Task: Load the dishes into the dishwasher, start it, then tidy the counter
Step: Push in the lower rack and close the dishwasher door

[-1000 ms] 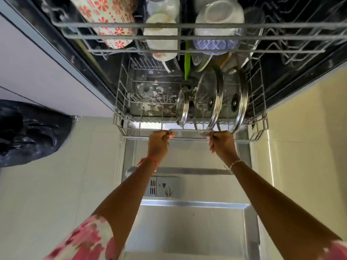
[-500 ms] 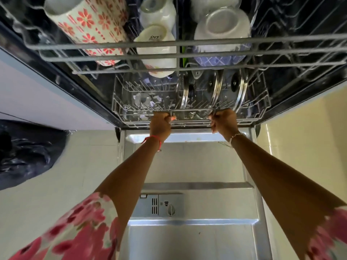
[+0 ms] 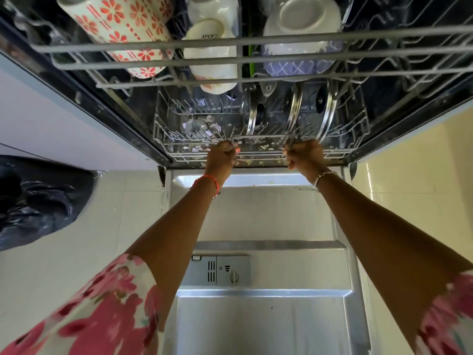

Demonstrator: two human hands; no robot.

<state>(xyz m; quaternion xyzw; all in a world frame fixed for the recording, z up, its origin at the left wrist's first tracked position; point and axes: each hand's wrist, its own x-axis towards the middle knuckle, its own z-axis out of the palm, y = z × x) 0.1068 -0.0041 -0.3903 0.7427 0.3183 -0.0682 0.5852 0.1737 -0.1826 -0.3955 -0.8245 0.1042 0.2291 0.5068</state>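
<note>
The open dishwasher door [image 3: 256, 316] lies flat in the near middle, with its bare steel inner face up. Pale floor [image 3: 76, 252] lies along both of its side edges. Beyond the door's far edge, the upper rack [image 3: 256, 43] spans the tub, and its front bars overhang the lower rack [image 3: 179, 142]. The lower rack's front edge sits just inside the tub mouth, at the door's hinge line.

A black plastic bag [image 3: 38, 201] slumps on the floor at the left, well apart from the door.

In the upper rack a tall floral cup [image 3: 122, 19] lies tilted at the left. An upturned white bowl [image 3: 302, 24] with a blue lattice pattern sits right of centre. Between them is a white mug [image 3: 212, 47] with a printed mark on its base, too small to read. The rack's right end shows only wire.

Three glass lids [image 3: 294, 111] with metal rims stand on edge in the right half of the lower rack. The left half holds bare tines with pale food scraps [image 3: 197, 149] below them.

The detergent dispenser [image 3: 220, 270] in the door has a round knob and small symbols, with no legible words.

The left hand [image 3: 221, 157] and right hand [image 3: 305, 155] each have their fingers curled tight round the lower rack's front handle bar [image 3: 261, 136], one at each end of it. The left wrist wears a red band [image 3: 210, 179] and the right a metal bracelet [image 3: 323, 175].
</note>
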